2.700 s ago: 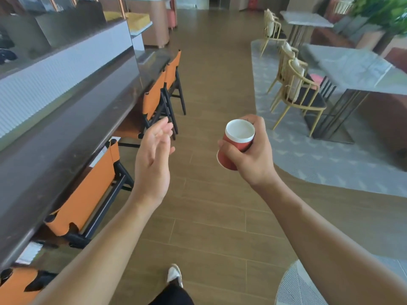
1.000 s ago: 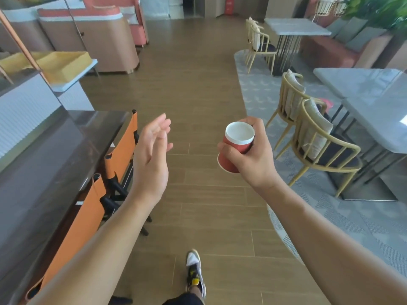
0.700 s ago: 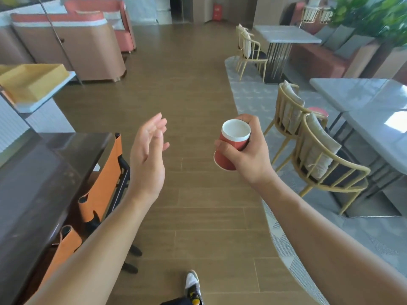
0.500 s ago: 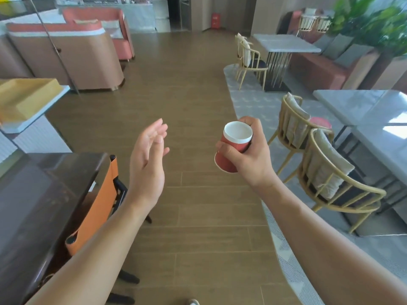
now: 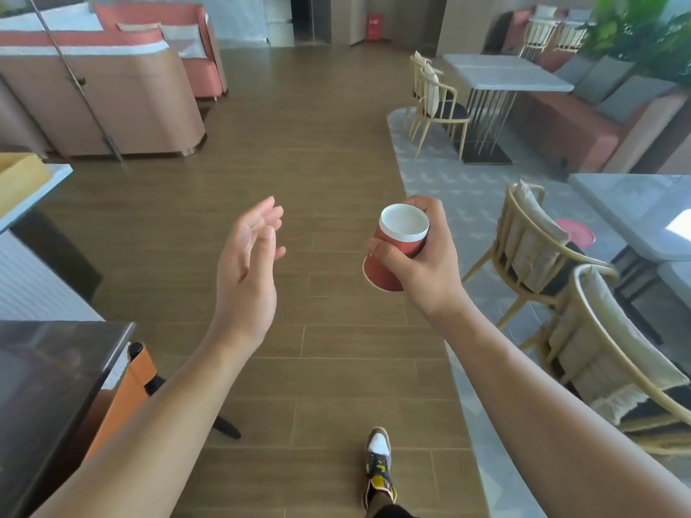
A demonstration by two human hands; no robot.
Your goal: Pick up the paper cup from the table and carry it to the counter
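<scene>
My right hand (image 5: 426, 267) grips a red paper cup (image 5: 396, 248) with a white rim and white inside, held tilted in the air over the wooden floor. Thumb and fingers wrap round the cup's side. My left hand (image 5: 246, 271) is raised beside it, about a hand's width to the left, with straight relaxed fingers and nothing in it. It touches nothing.
A dark counter (image 5: 41, 386) with an orange chair (image 5: 123, 401) is at the lower left. Gold-framed chairs (image 5: 561, 293) and grey tables (image 5: 635, 211) stand on a grey rug (image 5: 448, 181) at the right. A curved booth (image 5: 112, 102) is at the far left. My shoe (image 5: 378, 465) is below.
The view has moved forward along the floor past the counter and orange chairs. Both hands keep their pose, and the right hand still holds the cup.
</scene>
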